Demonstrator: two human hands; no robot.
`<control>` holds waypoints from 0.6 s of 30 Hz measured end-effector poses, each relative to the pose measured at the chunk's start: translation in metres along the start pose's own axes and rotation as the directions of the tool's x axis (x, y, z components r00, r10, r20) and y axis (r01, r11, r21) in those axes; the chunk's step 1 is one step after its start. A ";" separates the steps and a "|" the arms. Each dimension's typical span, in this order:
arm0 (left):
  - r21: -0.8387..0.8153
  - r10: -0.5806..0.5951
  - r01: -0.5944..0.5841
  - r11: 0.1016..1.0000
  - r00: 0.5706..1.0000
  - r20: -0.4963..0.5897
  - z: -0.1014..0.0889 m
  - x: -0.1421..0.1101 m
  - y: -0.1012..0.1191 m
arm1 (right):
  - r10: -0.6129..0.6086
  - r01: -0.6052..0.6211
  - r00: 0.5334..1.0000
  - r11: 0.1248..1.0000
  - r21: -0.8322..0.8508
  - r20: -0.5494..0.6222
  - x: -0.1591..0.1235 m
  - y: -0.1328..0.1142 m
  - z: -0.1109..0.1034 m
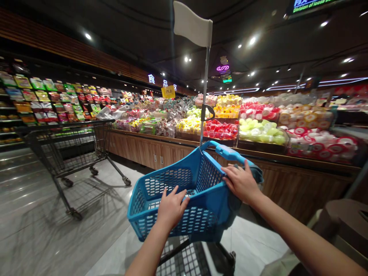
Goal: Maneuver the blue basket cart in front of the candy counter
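A blue plastic shopping basket (161, 184) sits on a small cart frame right in front of me; inside it looks empty. My left hand (171, 207) rests on the basket's near rim, fingers curled over the edge. My right hand (241, 182) grips the basket's right corner, beside the blue handle (230, 152), with a dark cloth (257, 172) under its fingers. A thin pole (204, 96) with a white flag (192, 25) rises from the basket's far side.
A black wire shopping cart (69, 149) stands empty on the glossy grey floor to the left. A long wooden counter (287, 180) with bins of wrapped sweets runs across ahead. Shelves of packets (43, 99) line the left wall. A dark round stool (345, 218) sits at right.
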State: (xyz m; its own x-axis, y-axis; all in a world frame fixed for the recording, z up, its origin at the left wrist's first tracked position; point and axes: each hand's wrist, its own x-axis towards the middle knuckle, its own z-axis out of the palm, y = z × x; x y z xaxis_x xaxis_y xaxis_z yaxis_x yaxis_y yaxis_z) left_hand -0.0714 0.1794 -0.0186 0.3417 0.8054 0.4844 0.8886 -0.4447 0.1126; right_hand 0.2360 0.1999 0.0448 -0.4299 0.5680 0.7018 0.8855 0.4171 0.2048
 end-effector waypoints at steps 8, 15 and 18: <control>-0.032 -0.002 0.003 0.999 1.000 0.010 0.001 -0.001 0.002 | 0.168 -0.168 0.986 0.985 -0.033 -0.006 -0.014 0.030 0.000; -0.034 -0.024 0.024 0.999 1.000 -0.014 0.000 0.000 0.005 | 0.047 -0.047 0.998 0.999 0.002 0.030 -0.011 -0.010 -0.002; -0.026 -0.023 0.023 0.999 1.000 -0.010 -0.001 -0.002 0.002 | -0.018 0.017 0.999 0.999 0.034 0.037 -0.012 -0.023 0.000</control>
State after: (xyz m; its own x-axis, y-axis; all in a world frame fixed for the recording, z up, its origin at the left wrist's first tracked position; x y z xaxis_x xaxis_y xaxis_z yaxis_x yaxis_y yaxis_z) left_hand -0.0703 0.1765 -0.0187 0.3181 0.8112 0.4907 0.8879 -0.4363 0.1458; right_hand 0.2204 0.1830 0.0319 -0.4518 0.5864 0.6723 0.8717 0.4504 0.1930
